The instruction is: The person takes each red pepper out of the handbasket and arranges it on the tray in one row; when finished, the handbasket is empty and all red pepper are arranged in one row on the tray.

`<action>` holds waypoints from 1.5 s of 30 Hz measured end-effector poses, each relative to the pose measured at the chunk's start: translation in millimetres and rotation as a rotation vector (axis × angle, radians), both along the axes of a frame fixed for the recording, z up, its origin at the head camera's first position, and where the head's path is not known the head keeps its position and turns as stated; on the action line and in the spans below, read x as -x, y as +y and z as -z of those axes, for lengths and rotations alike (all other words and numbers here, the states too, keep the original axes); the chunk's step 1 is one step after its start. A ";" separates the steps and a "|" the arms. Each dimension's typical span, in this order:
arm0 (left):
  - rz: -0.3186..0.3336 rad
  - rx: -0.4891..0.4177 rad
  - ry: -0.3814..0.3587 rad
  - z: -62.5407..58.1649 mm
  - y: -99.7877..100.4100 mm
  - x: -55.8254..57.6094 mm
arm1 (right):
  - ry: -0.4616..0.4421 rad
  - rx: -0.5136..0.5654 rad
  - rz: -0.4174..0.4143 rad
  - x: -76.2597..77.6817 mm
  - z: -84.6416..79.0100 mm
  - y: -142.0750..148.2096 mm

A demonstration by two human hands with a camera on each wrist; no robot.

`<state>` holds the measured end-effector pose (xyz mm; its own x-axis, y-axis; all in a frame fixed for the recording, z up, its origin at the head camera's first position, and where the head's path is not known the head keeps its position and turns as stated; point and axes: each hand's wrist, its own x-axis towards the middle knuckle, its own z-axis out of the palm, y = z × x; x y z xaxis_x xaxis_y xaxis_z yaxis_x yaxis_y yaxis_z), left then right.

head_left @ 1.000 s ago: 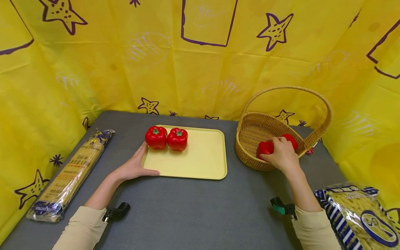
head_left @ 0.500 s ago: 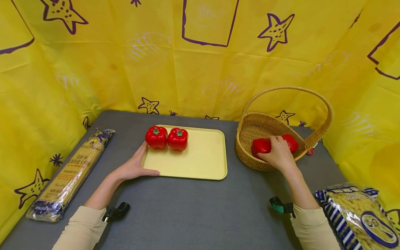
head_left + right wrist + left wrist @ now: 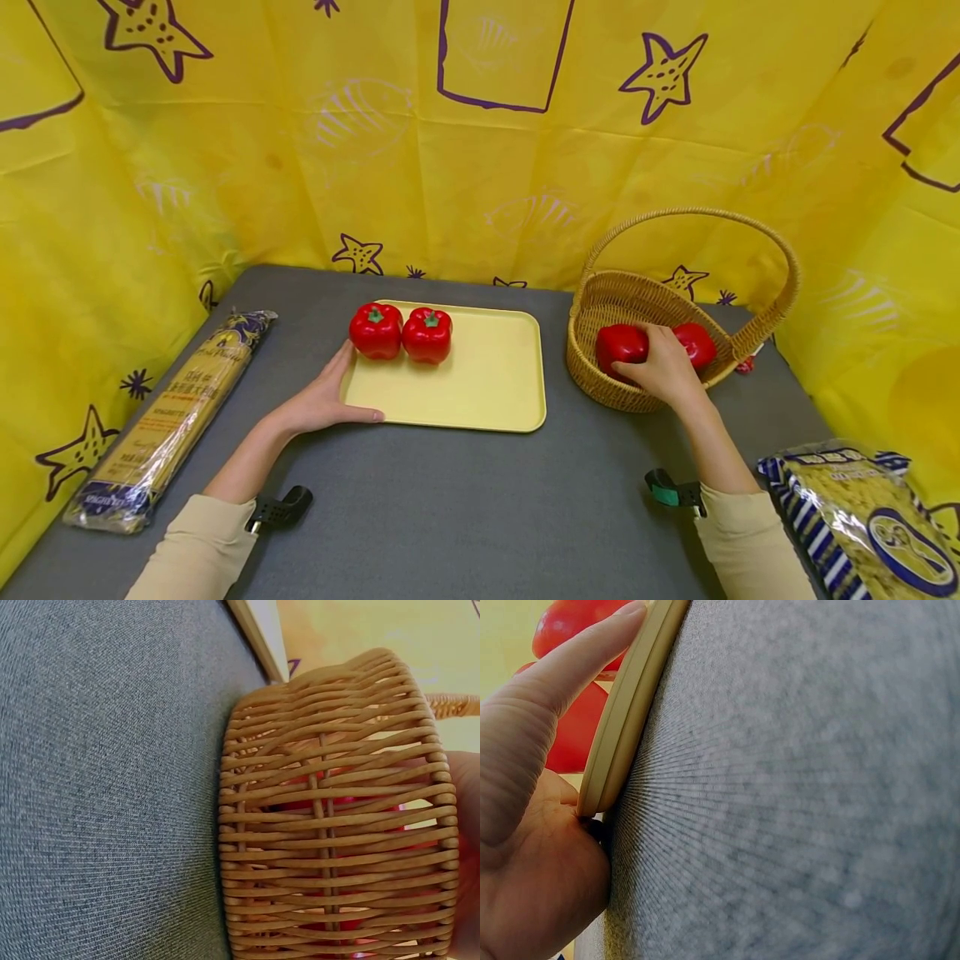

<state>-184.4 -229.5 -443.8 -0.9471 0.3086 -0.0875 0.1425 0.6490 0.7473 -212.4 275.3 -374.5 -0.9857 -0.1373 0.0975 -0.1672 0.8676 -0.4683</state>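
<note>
My left hand (image 3: pixel 324 398) lies along the near-left corner of a pale yellow tray (image 3: pixel 487 375), straight fingers at its left side and thumb on the front rim. The left wrist view shows the straight thumb (image 3: pixel 562 671) against the tray's edge (image 3: pixel 622 712). Two red bell peppers with green stems, one left (image 3: pixel 376 331) and one right (image 3: pixel 427 336), sit side by side on the tray. Inside the wicker basket (image 3: pixel 600 387), my right hand (image 3: pixel 666 365) grips a red bell pepper (image 3: pixel 621 346). Another red pepper (image 3: pixel 697 345) is behind that hand, partly covered.
A long spaghetti packet (image 3: pixel 176 417) lies at the left. At the lower right is a bag of pasta (image 3: pixel 862 517) with blue and white stripes. The basket's tall handle (image 3: pixel 690 210) arches over its opening. A yellow patterned cloth (image 3: pixel 480 183) encloses the grey table (image 3: pixel 450 517).
My right hand has moved slightly left in the basket with the pepper, uncovering more of the other one. The left hand and tray have stayed in place.
</note>
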 end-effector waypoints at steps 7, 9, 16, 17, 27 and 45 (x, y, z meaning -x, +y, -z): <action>0.011 -0.012 0.005 -2.2 0.5 -1.2 | -0.048 -0.003 -0.004 1.5 1.9 1.5; 0.010 -0.012 0.005 -2.7 1.0 -1.6 | -0.049 -0.008 -0.004 2.5 2.3 1.5; 0.012 -0.020 0.010 -2.9 1.5 -1.5 | -0.051 -0.024 0.000 6.1 3.3 0.4; 0.014 -0.022 0.010 -3.0 1.5 -1.5 | -0.055 -0.025 0.000 6.5 3.5 0.4; 0.012 -0.021 0.008 -2.5 0.8 0.0 | -0.058 0.039 0.015 5.6 2.0 0.8; 0.005 -0.008 -0.007 -0.6 0.3 0.0 | 0.015 0.131 0.012 -5.0 -4.0 -5.5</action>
<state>-184.4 -229.2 -443.3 -0.9449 0.3142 -0.0916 0.1406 0.6425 0.7533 -207.4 269.7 -370.5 -0.9856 -0.1105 0.1281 -0.1646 0.8012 -0.5753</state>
